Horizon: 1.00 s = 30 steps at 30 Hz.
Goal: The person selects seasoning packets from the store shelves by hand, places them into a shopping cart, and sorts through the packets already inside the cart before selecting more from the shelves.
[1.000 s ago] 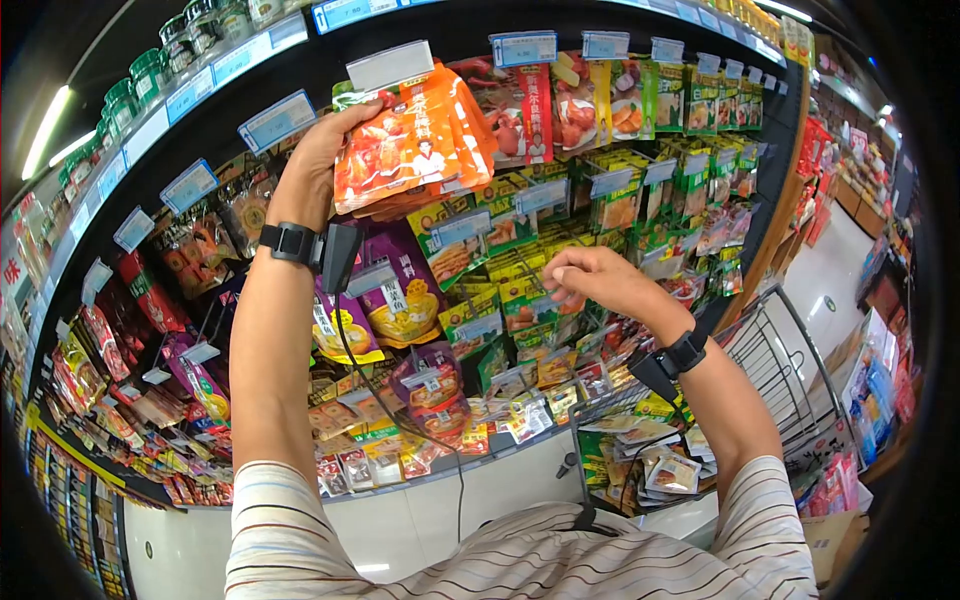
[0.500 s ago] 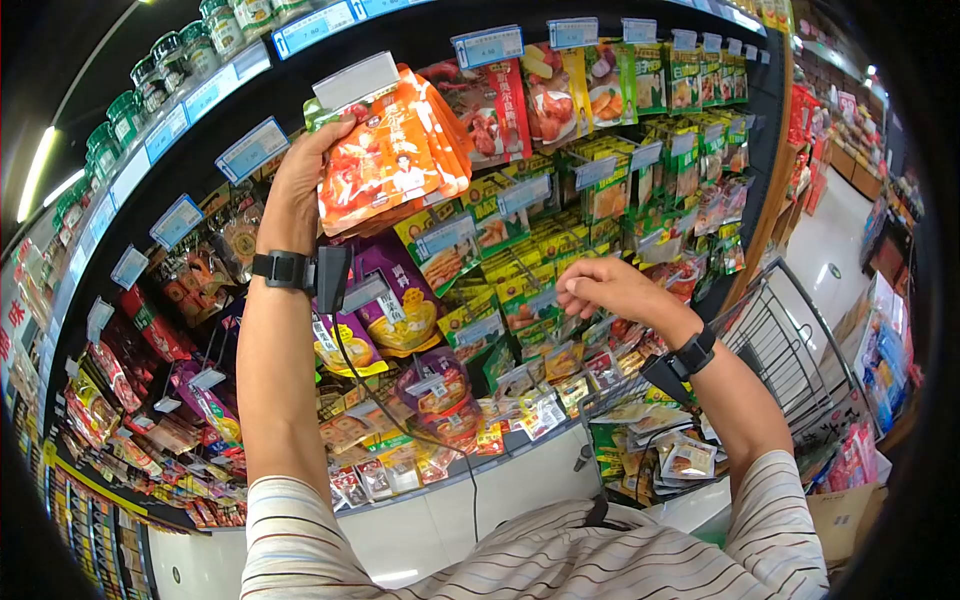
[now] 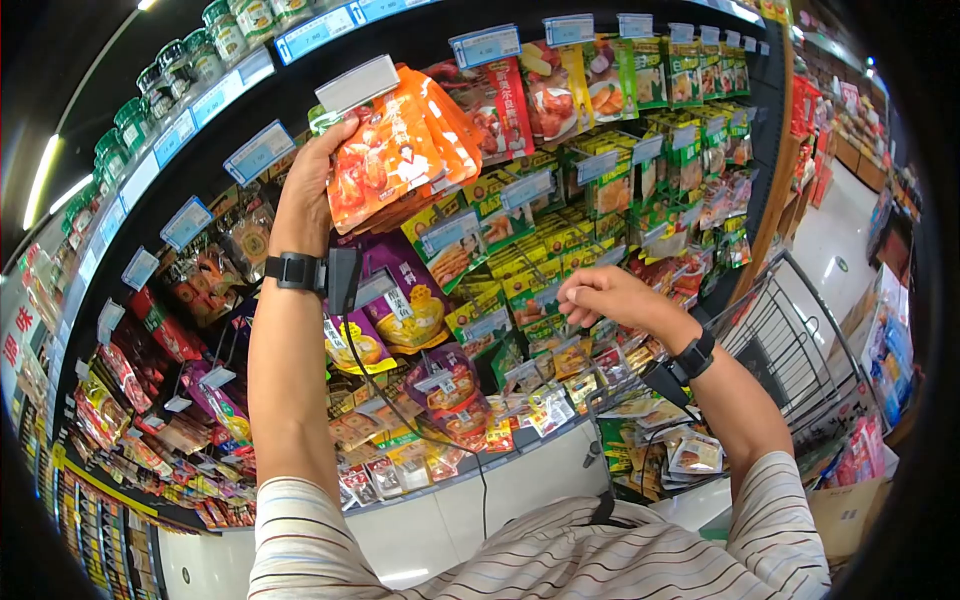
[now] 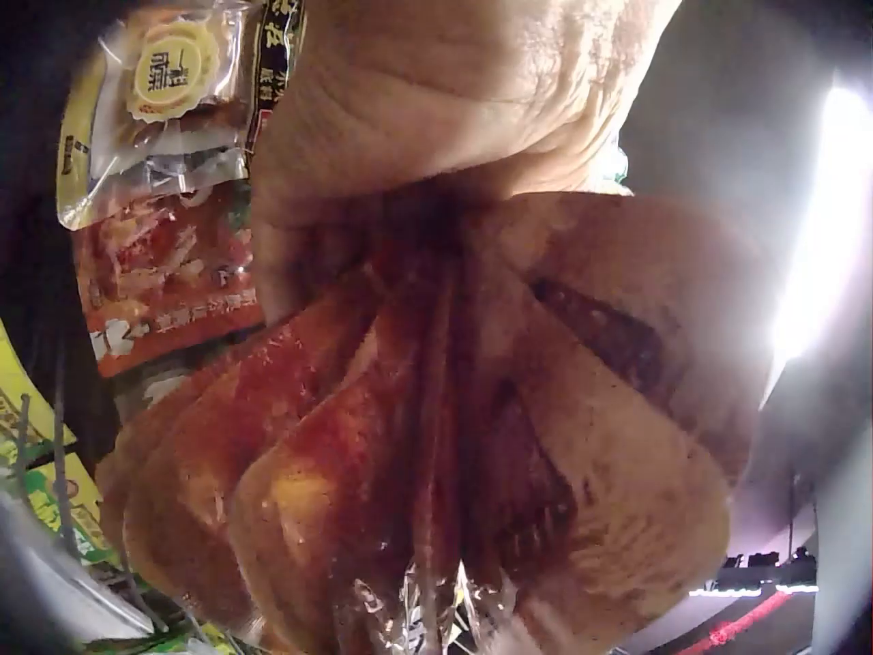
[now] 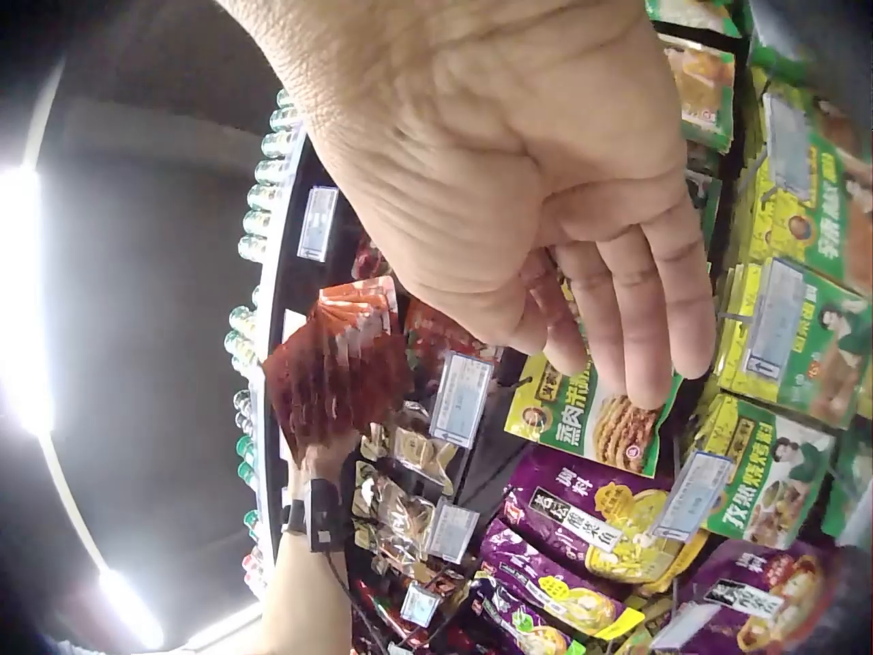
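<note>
My left hand point(image 3: 303, 190) is raised to an upper row of the shelf and grips a fanned bunch of orange sauce packets point(image 3: 402, 148) from the left side, under a white price tag. In the left wrist view the fingers point(image 4: 450, 96) curl round the top of the packets point(image 4: 450, 450). My right hand point(image 3: 607, 296) hovers lower, in front of the green and yellow packets point(image 3: 520, 290). Its fingers point(image 5: 641, 314) hang loosely curled and hold nothing. The orange packets point(image 5: 334, 375) also show far off in the right wrist view.
Hanging packets fill the shelf wall, with purple ones point(image 3: 400, 310) under my left wrist and jars point(image 3: 150, 85) on the top shelf. A wire shopping cart point(image 3: 790, 335) with several packets point(image 3: 685, 455) inside stands at my right. The aisle floor point(image 3: 835, 250) runs off to the right.
My right hand has sunk a little in front of the shelf. The left hand keeps its grip on the orange packets, barely moved.
</note>
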Available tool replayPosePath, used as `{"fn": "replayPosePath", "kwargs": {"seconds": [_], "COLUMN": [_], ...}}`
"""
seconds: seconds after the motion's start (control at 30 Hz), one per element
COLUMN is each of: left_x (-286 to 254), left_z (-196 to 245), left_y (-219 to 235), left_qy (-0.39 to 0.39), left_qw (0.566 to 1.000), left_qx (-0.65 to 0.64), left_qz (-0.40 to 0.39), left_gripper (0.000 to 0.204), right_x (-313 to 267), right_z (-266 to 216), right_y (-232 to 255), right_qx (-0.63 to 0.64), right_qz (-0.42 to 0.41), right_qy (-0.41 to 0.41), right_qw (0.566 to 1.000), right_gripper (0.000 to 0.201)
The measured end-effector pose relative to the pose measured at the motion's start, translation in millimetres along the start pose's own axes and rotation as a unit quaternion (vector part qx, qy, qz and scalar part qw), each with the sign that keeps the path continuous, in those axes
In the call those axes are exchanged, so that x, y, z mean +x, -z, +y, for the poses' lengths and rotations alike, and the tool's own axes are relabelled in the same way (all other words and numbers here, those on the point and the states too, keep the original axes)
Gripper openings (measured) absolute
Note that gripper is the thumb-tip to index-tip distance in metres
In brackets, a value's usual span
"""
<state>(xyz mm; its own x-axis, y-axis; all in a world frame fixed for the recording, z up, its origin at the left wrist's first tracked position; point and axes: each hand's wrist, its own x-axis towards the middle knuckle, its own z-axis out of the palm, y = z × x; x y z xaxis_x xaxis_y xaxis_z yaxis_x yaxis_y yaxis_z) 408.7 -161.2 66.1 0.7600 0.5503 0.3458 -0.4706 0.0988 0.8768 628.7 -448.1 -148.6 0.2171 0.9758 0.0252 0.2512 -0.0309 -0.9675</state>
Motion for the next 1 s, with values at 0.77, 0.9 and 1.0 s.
{"fn": "replayPosePath", "kwargs": {"seconds": [0.77, 0.9, 1.0], "left_x": [8, 16, 0], "left_z": [-9, -23, -36], "left_y": [-4, 6, -5], "left_qy": [0.001, 0.037, 0.029], "left_qw": [0.999, 0.999, 0.999], "left_qx": [-0.009, 0.028, 0.036], "left_qz": [-0.031, -0.02, -0.029], "left_gripper": [0.03, 0.03, 0.025], "right_x": [-23, -26, -33], "right_z": [27, 28, 37], "right_y": [12, 12, 10], "right_qx": [0.022, 0.035, 0.049], "right_qz": [0.017, 0.017, -0.001], "right_qy": [-0.038, -0.032, 0.0], "right_qw": [0.999, 0.999, 0.999], "right_gripper": [0.032, 0.031, 0.031]}}
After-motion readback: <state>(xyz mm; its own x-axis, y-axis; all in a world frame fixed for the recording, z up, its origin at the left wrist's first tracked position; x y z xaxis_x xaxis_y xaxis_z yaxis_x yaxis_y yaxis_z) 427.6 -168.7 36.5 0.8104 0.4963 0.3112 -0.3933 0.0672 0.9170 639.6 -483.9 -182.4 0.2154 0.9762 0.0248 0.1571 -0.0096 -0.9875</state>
